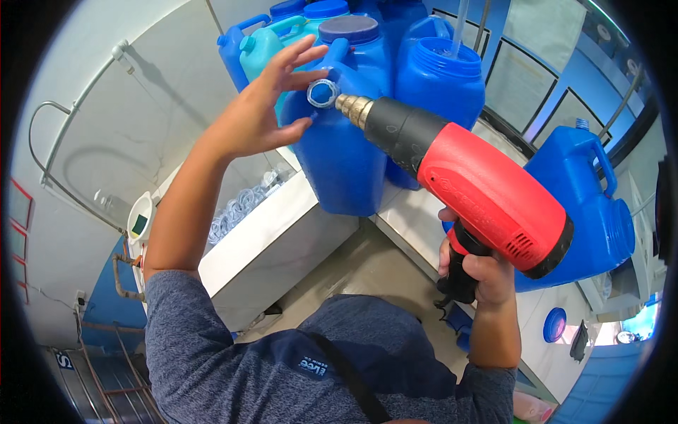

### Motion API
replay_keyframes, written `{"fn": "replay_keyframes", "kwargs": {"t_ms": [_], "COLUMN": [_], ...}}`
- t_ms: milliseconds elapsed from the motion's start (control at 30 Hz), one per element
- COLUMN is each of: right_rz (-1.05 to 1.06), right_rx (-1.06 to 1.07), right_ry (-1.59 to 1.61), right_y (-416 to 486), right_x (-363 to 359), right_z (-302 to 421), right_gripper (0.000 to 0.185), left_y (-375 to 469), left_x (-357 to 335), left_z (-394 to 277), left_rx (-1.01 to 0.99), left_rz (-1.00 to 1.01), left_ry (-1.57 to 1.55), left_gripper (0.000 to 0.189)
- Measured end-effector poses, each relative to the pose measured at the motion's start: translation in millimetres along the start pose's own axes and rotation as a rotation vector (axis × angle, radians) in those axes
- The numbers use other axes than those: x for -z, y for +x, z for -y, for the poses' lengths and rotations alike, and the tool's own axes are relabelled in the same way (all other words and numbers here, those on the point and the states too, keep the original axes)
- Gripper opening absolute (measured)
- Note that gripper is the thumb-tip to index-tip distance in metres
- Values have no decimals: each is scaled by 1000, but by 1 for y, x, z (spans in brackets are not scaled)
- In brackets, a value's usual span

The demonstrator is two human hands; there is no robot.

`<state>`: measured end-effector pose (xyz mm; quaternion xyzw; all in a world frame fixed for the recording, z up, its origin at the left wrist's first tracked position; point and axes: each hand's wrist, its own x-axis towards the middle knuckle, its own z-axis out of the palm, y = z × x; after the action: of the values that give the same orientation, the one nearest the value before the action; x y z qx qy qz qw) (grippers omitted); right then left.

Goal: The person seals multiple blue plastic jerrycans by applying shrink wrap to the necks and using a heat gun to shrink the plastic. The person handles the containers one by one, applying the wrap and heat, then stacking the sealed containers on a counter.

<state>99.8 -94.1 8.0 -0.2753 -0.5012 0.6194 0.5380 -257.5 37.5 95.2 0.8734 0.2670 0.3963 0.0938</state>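
Observation:
My right hand (479,270) grips the black handle of a red heat gun (490,191). Its stepped metal nozzle points left at a small spout cap (323,94), which has a clear, crinkled film around its rim. That cap is on a large blue plastic water container (341,153) with a dark purple-blue screw lid (348,29). My left hand (265,100) is raised at the left of the spout, fingers spread and curved around it, holding nothing that I can make out. Whether a fingertip touches the container is unclear.
Behind stand turquoise jugs (265,53) and an uncapped blue container (439,85) with a clear tube in it. Another blue container (572,212) lies at the right, near a blue lid (554,324). Coiled clear plastic material (241,209) fills a tiled trough at the left.

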Motion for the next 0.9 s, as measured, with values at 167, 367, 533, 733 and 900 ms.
{"fn": "replay_keyframes", "kwargs": {"t_ms": [167,367,533,733,900], "right_rz": [-6,-58,-610,-970,-973], "right_rx": [200,619,835,431,-285], "right_ry": [24,-263,-444,-727,-1689], "right_y": [-47,-205,-243,-223,-160], "right_x": [47,152,202,363,491], "right_z": [28,125,202,303,363], "right_gripper": [82,86,83,44,61], "left_y": [5,29,30,46,40], "left_x": [-14,-43,-45,-58,-50], "left_z": [-23,-53,-59,-52,-47], "left_rx": [156,423,533,631,697], "left_rz": [-210,-59,-120,-81,-57], "left_ry": [266,671,804,925,871], "left_gripper": [100,43,43,35,44]}}
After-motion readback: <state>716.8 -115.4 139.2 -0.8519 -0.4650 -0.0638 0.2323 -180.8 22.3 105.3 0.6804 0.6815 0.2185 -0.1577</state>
